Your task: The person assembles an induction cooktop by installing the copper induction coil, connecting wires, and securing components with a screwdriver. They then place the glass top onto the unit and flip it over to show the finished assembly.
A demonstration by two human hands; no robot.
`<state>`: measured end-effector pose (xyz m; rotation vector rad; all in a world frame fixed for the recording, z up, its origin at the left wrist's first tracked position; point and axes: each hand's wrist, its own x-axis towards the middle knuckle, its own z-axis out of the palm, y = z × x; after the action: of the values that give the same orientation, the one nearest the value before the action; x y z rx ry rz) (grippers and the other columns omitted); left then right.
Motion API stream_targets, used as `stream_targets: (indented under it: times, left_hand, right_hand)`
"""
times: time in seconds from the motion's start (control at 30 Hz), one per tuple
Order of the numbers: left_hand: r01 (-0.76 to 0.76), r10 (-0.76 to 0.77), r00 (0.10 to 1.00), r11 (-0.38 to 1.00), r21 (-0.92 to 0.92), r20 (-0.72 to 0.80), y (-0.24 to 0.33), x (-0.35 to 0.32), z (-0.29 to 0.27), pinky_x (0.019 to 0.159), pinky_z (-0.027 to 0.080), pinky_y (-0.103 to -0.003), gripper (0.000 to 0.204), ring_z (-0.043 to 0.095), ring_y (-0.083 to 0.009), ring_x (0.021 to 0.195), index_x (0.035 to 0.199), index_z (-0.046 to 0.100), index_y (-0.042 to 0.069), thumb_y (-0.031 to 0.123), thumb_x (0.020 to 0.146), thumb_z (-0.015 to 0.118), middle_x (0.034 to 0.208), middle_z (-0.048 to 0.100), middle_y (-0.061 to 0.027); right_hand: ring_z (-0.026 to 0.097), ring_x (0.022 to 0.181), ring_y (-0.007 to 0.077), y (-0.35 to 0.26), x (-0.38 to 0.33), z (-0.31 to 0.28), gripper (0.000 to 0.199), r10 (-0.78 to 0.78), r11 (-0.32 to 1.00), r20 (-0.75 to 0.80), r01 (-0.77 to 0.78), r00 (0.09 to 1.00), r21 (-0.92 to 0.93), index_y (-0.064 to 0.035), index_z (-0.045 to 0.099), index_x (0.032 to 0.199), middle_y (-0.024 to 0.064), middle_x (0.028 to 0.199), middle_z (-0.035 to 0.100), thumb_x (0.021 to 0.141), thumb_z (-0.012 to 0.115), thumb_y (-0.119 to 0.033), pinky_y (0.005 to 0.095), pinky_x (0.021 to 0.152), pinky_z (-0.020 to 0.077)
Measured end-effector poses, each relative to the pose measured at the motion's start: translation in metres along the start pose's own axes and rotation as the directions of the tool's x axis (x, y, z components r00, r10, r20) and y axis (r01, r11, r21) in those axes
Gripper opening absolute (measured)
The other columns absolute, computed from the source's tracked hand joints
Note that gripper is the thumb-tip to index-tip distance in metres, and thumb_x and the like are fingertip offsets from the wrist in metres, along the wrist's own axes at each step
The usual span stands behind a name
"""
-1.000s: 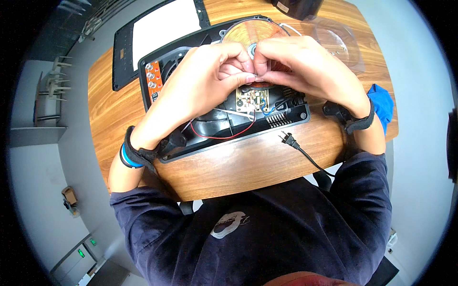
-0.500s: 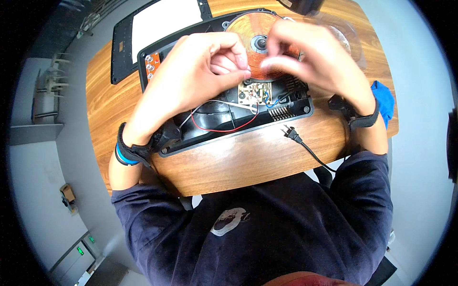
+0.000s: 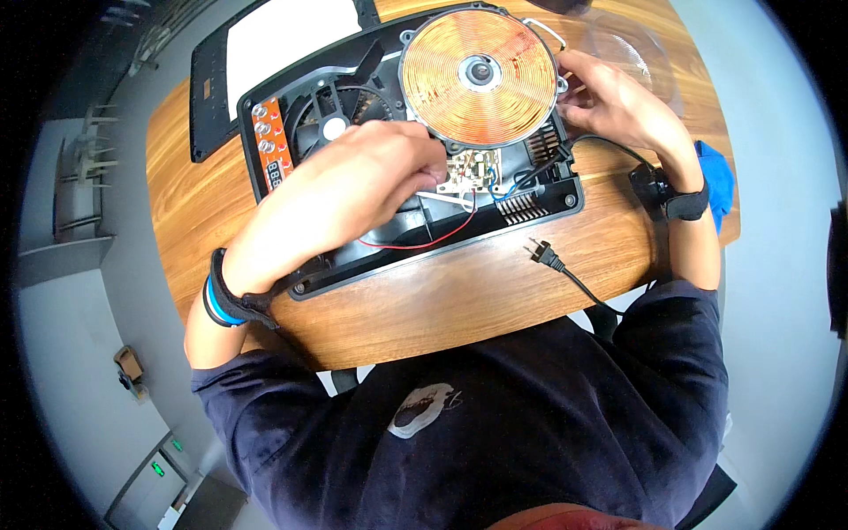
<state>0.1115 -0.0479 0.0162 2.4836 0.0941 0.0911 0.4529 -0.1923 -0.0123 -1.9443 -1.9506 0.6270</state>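
Observation:
An opened black cooker housing (image 3: 495, 225) lies on the wooden table (image 3: 459, 300). A round copper coil (image 3: 477, 79) sits in its upper right part, with a small circuit board (image 3: 473, 170) just below the coil and a fan (image 3: 331, 124) to the left. My left hand (image 3: 353, 190) reaches across the housing, its curled fingertips down at the board's left edge; what they pinch is hidden. My right hand (image 3: 614, 102) grips the coil's right rim between thumb and fingers. A red wire (image 3: 424, 240) loops below the board.
An orange control strip (image 3: 269, 146) sits at the housing's left end. The black-framed top panel (image 3: 283, 44) lies behind it. A power plug (image 3: 543, 254) rests on the table near the front edge. A clear plastic container (image 3: 632, 44) and a blue cloth (image 3: 717, 177) lie at the right.
My hands were joined over the coil's centre and have now parted. The left dropped to the circuit board, the right moved out to the coil's right rim, and the whole coil is uncovered.

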Motion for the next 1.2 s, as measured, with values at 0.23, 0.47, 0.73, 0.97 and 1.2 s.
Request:
stream_targets:
  times: [0.23, 0.47, 0.73, 0.97, 1.2]
  left_hand:
    - [-0.023, 0.022, 0.996, 1.0, 0.0, 0.082, 0.005, 0.007, 0.006, 0.092, 0.057, -0.05, 0.013, 0.07, -0.0446, 0.107, 0.108, 0.07, -0.003, 0.007, 0.1, 0.07, 0.11, 0.07, -0.0201]
    - [-0.04, 0.039, 0.992, 0.999, 0.012, 0.119, 0.007, 0.017, 0.0, 0.091, 0.057, -0.051, 0.013, 0.069, -0.0454, 0.105, 0.109, 0.069, -0.004, 0.005, 0.101, 0.069, 0.106, 0.07, -0.0207]
    - [0.013, -0.013, 1.0, 1.0, -0.002, 0.003, 0.01, 0.014, -0.013, 0.093, 0.059, -0.046, 0.012, 0.074, -0.0408, 0.105, 0.109, 0.075, -0.003, 0.003, 0.1, 0.073, 0.106, 0.074, -0.0192]
    - [0.184, -0.195, 0.964, 0.98, -0.076, -0.183, 0.013, 0.006, -0.027, 0.092, 0.066, -0.034, 0.012, 0.081, -0.0211, 0.1, 0.109, 0.076, -0.004, -0.001, 0.097, 0.079, 0.105, 0.08, -0.0115]
    - [0.218, -0.274, 0.926, 0.95, -0.222, -0.261, 0.013, 0.001, -0.025, 0.093, 0.066, -0.033, 0.011, 0.08, -0.0146, 0.097, 0.105, 0.076, -0.003, -0.003, 0.096, 0.083, 0.102, 0.081, -0.0074]
  right_hand:
    - [0.076, 0.106, 0.0254, -0.014, 0.0, -0.008, 0.074, 0.1, 0.987, 0.119, -0.114, 0.988, 0.117, -0.0043, 0.046, 0.167, 0.0183, 0.123, 0.075, 0.101, 0.079, -0.01, 0.0398, 0.095, 0.0625]
    - [0.075, 0.105, 0.025, 0.0, 0.003, -0.001, 0.07, 0.081, 0.99, 0.026, -0.084, 0.996, 0.113, -0.0065, 0.048, 0.165, 0.016, 0.121, 0.074, 0.1, 0.076, -0.007, 0.0401, 0.094, 0.0617]
    - [0.073, 0.113, 0.0392, 0.004, 0.003, 0.011, 0.055, -0.088, 0.992, -0.16, 0.071, 0.983, -0.105, -0.0015, 0.061, 0.146, 0.0223, 0.123, 0.073, 0.094, 0.078, -0.005, 0.0463, 0.097, 0.0599]
    - [0.07, 0.107, 0.0471, -0.001, 0.004, 0.005, 0.052, 0.059, 0.994, -0.095, -0.067, 0.994, -0.081, -0.0005, 0.057, 0.131, 0.0257, 0.11, 0.072, 0.085, 0.081, -0.003, 0.0515, 0.093, 0.0566]
    - [0.071, 0.097, 0.0419, 0.01, -0.03, -0.047, 0.04, 0.095, 0.967, -0.171, -0.132, 0.981, -0.219, -0.0059, 0.052, 0.135, 0.0228, 0.108, 0.071, 0.1, 0.069, -0.015, 0.0507, 0.086, 0.0555]
